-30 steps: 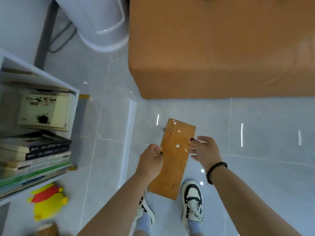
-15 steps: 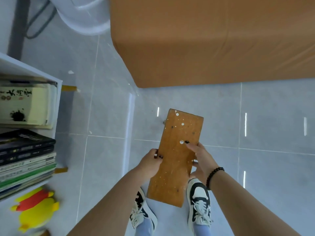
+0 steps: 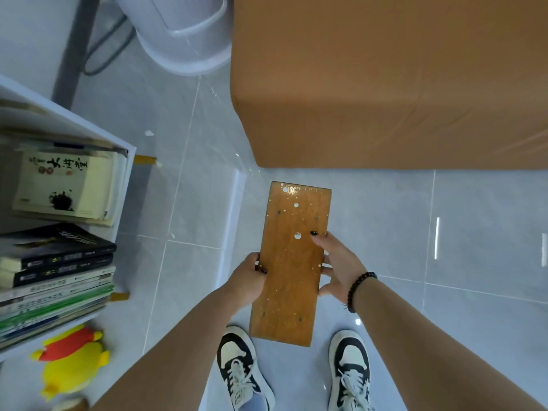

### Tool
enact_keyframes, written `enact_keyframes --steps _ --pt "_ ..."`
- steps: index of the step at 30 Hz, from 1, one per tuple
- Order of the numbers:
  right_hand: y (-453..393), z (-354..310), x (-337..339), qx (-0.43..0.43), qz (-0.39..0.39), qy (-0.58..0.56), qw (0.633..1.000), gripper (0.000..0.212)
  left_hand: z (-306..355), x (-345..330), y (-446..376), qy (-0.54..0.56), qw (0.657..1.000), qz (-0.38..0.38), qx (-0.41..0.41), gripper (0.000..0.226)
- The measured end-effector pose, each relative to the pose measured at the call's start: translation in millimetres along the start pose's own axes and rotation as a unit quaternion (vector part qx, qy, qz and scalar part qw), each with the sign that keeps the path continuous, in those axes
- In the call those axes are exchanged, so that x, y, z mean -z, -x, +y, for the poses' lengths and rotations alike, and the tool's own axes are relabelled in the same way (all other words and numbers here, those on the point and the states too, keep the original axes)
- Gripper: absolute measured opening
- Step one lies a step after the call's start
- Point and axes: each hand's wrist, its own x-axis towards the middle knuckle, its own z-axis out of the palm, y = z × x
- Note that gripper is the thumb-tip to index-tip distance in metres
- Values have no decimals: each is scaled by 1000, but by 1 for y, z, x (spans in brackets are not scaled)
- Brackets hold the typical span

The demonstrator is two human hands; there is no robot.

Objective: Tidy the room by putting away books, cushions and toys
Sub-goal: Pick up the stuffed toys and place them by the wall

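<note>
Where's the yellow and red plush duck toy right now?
In the head view the yellow and red plush duck toy lies on the grey tiled floor at lower left, just under the white bookshelf, left of the person's left arm.

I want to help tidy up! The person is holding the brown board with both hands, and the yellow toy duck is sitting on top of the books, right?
Not quite. The head view shows the yellow toy duck on the floor, below the books.

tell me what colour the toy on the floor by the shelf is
Yellow with a red part on top, the toy, in the head view.
</note>
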Motion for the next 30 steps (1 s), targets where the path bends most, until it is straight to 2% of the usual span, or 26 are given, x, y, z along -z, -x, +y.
enact_keyframes --steps 2,7,12,15,17,19,22,26,30 --pt "-5 -3 -3 7 -2 4 1000 25 2 5 -4 -10 1000 5 0 44" --pt "-9 -1 -6 6 4 36 999 32 3 9 -5 -20 1000 5 0 43" --pt "-2 5 1 19 51 78 995 51 -4 11 5 -4 1000 1 -2 42" --pt "14 2 1 77 95 129 984 46 -8 15 22 6 999 42 -13 39" --pt "28 0 -3 127 102 181 970 31 -9 19 37 22 997 70 -24 37" --pt "47 0 -11 161 85 213 960 18 -12 24 56 53 995 83 -31 34" --pt "83 -1 -31 182 39 256 948 24 -19 34 88 137 984 111 -32 28" --pt "142 -3 -61 214 -32 310 926 22 -26 45 155 302 939 158 -55 23" --pt "202 5 -84 223 -83 321 916 20 -41 43 229 352 908 207 -98 28"
